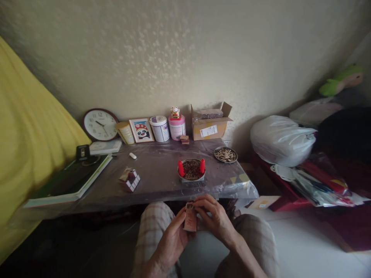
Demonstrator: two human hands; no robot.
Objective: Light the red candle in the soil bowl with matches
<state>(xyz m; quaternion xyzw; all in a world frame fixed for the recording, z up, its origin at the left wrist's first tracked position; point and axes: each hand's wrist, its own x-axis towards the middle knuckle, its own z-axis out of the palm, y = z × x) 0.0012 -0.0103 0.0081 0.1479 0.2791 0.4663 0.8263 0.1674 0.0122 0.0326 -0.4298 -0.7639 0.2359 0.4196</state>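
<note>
Holding a small matchbox (190,221) in front of the table's front edge, above the lap, the left hand (174,233) grips it between thumb and fingers. The right hand (213,216) sets closely bunched fingertips against the box's upper end, where a pale rim shows; whether they pinch anything there I cannot tell. The table (162,160) is covered in clear plastic. Just beyond the hands, near the front edge, a round dish (191,177) carries two upright red candle-shaped pieces (202,166), one at each side. By the right edge sits a plate of matchsticks (225,155). An open cardboard box (210,129) stands at the back right corner. Leftward along the back edge come a pink canister (177,129) bearing a lucky cat figurine (175,113), a white canister (160,129), a framed panda picture (142,131) and a round clock (100,124). A puzzle cube (131,180) rests near the front edge, left of the dish, and a large green book (65,179) lies along the left edge
</note>
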